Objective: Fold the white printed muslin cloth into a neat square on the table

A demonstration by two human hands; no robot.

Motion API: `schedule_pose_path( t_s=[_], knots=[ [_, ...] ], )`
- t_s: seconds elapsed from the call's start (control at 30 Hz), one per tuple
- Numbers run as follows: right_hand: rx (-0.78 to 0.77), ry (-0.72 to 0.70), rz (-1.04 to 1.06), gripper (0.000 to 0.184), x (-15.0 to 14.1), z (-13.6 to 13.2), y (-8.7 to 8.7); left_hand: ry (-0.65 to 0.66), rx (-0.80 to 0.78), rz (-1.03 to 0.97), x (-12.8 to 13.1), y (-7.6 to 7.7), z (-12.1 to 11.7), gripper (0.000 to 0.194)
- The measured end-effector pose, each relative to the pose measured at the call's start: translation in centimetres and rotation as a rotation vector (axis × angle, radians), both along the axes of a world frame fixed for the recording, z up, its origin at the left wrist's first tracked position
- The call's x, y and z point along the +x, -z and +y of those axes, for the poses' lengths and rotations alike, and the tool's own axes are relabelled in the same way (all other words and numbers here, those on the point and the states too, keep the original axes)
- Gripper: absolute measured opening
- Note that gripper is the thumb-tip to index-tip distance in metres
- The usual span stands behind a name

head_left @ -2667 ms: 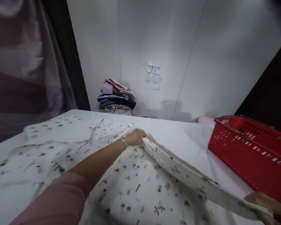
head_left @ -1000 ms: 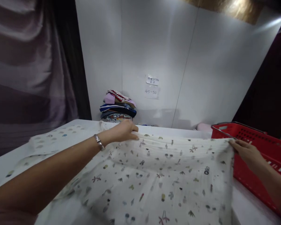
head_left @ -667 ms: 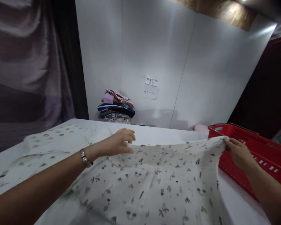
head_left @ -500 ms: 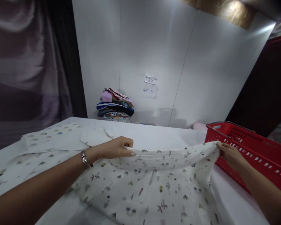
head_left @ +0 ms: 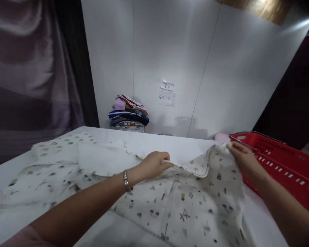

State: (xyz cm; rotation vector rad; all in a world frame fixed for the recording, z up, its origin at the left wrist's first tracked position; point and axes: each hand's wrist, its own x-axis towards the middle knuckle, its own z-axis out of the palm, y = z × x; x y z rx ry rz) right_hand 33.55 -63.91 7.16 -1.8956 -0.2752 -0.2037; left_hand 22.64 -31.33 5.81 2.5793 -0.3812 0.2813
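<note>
Evidently, a thin white cloth printed with small muted motifs is lying loosely over a white-covered table, its nearest part running out of view at six o'clock. The person's bare left hand, with a shiny silver bracelet at the wrist, is pinching the cloth's raised edge between thumb and fingers. Around three o'clock from it, the bare right hand is gripping a bunched corner; blur is hiding exactly how its fingers are closing.

Between the hands the edge is sagging in a soft curve — suggesting light, limp fabric, unlikely to be slipping or breaking but readily creasing. Corners and edge are looking like the best holds, with the hands well apart for tension.

At nine o'clock, white fabric with rounded grey spots is lying rumpled — I cannot tell whether it is one piece with the cloth. A red perforated plastic basket is standing beside the right forearm at three o'clock, and a multicoloured stack of folded textiles is resting towards eleven.
</note>
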Motion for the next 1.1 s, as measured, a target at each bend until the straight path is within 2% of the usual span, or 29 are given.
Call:
schedule_pose_path(
  t_s=[0.07,0.13,0.2,0.27,0.4,0.5,0.57,0.63,0.73,0.8,0.87,0.93,1.0,1.07,1.1],
  knots=[
    [-0.018,-0.291,0.131,0.044,-3.8,3.3,2.4,-0.007,-0.009,0.048,-0.4,1.9,-1.1,0.021],
    [-0.048,-0.513,0.243,0.048,-7.0,6.5,4.7,-0.003,0.010,0.040,-0.9,3.2,-2.3,0.019],
    [-0.060,-0.650,0.297,0.055,-9.1,9.2,6.8,0.012,0.057,-0.013,-1.4,3.9,-3.5,0.016],
    [-0.038,-0.701,0.247,0.051,-10.0,11.0,8.3,0.023,0.107,-0.049,-1.9,4.4,-4.3,0.015],
    [-0.063,-0.664,0.131,0.038,-10.1,11.6,9.2,0.094,0.148,-0.036,-2.5,4.8,-4.0,0.015],
    [-0.209,-0.641,0.155,0.036,-10.1,10.1,8.5,0.276,0.099,0.008,-2.7,4.7,-2.3,0.018],
    [-0.291,-0.632,0.167,0.035,-10.4,8.8,7.8,0.348,0.042,0.009,-2.7,4.6,-0.8,0.022],
    [-0.340,-0.620,0.167,0.035,-10.7,7.8,7.2,0.318,0.032,-0.051,-2.7,4.8,0.9,0.028],
    [-0.396,-0.599,0.154,0.037,-11.2,6.5,7.0,0.170,0.122,-0.139,-3.0,5.6,3.9,0.044],
    [-0.447,-0.578,0.144,0.038,-11.5,5.7,7.5,0.071,0.159,-0.126,-3.7,6.4,5.9,0.047],
    [-0.500,-0.516,0.124,0.039,-11.8,4.7,8.5,-0.022,0.147,-0.063,-4.7,7.1,7.8,0.041],
    [-0.546,-0.441,0.109,0.042,-12.2,3.9,9.7,-0.077,0.083,0.061,-5.9,7.4,9.5,0.033],
    [-0.573,-0.385,0.102,0.044,-12.6,3.4,10.7,-0.050,-0.059,0.250,-6.5,7.4,11.0,0.029],
    [-0.579,-0.392,0.096,0.043,-13.1,3.4,11.2,-0.022,-0.222,0.381,-6.1,7.2,12.2,0.028],
    [-0.568,-0.409,0.086,0.041,-13.4,3.6,11.3,-0.041,-0.268,0.385,-5.5,7.1,12.6,0.028]
  ],
)
